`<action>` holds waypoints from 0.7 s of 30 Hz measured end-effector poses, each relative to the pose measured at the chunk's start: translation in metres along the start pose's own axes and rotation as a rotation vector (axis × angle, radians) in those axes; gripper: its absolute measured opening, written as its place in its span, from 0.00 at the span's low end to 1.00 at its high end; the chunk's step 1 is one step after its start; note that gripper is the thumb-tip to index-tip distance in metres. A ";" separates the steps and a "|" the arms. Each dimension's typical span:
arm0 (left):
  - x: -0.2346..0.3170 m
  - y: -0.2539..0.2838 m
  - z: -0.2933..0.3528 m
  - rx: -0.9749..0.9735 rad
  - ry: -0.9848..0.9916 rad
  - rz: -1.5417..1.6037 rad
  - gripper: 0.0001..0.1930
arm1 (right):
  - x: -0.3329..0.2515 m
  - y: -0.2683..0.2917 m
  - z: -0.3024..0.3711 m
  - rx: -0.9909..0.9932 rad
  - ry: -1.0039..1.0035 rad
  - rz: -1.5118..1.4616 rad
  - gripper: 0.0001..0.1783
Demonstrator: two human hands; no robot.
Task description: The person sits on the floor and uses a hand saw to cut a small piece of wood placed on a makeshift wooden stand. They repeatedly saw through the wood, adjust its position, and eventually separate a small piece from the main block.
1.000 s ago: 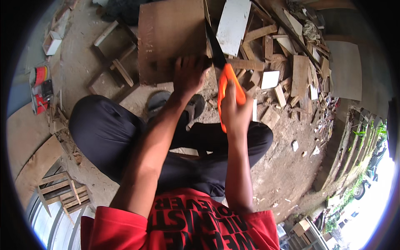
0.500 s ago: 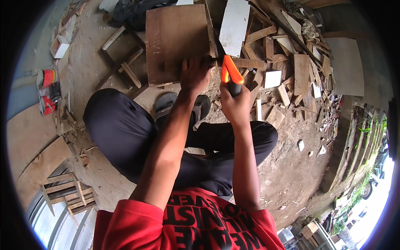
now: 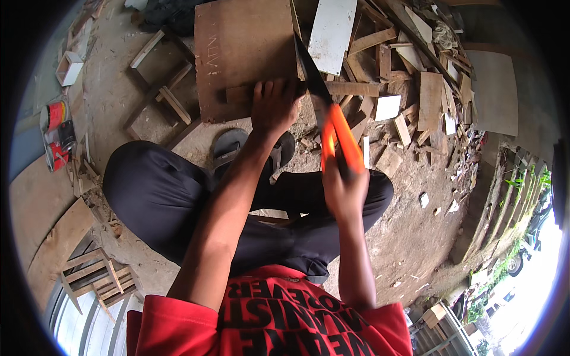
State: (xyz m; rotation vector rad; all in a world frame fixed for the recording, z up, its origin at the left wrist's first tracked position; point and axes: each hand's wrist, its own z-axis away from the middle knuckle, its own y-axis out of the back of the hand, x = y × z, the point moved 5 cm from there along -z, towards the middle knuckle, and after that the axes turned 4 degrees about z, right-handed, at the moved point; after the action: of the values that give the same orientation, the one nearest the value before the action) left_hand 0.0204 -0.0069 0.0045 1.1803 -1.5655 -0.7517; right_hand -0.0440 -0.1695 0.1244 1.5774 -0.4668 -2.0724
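My right grip (image 3: pixel 346 193) wraps the orange-handled saw (image 3: pixel 347 139), blade (image 3: pixel 312 70) crossing the stick (image 3: pixel 354 89)! My left grip (image 3: pixel 275 111) holds that stick against the board (image 3: pixel 246 44).

White panel (image 3: pixel 331 32) beside wood scraps (image 3: pixel 430 101)

The left forearm (image 3: pixel 228 207), bare, slants forward and inward to the left hand (image 3: pixel 276 111), palm down, fingers (image 3: pixel 269 89) bent in a grip. The right hand (image 3: pixel 345 191) (farther back than the left, from where I stand) makes a fist; the right forearm (image 3: pixel 357 258) runs nearly straight ahead.
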 end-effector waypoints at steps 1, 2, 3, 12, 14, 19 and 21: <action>0.003 0.001 -0.004 0.016 -0.002 0.019 0.22 | 0.005 -0.016 -0.051 0.040 0.172 -0.140 0.09; 0.002 0.002 -0.006 0.030 0.002 0.022 0.22 | -0.007 -0.021 -0.088 0.053 -0.013 -0.097 0.08; 0.001 0.004 -0.006 0.030 -0.006 0.059 0.21 | -0.016 -0.023 -0.103 0.014 -0.079 -0.231 0.10; -0.003 -0.002 -0.006 0.004 -0.010 0.045 0.24 | -0.015 -0.011 -0.028 0.023 0.000 -0.088 0.10; -0.005 0.000 -0.001 -0.037 -0.003 0.012 0.24 | -0.002 0.009 0.026 -0.038 -0.103 -0.263 0.09; -0.004 0.002 -0.005 0.066 -0.030 0.049 0.24 | 0.006 0.068 0.161 -0.057 -0.225 -0.197 0.05; -0.005 0.002 -0.004 0.045 -0.014 0.054 0.23 | -0.001 0.072 0.170 -0.063 -0.218 -0.143 0.06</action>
State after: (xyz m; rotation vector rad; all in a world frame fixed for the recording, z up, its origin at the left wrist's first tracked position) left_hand 0.0234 -0.0012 0.0052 1.1627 -1.6271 -0.6942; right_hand -0.1947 -0.2321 0.2105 1.3909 -0.3686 -2.3570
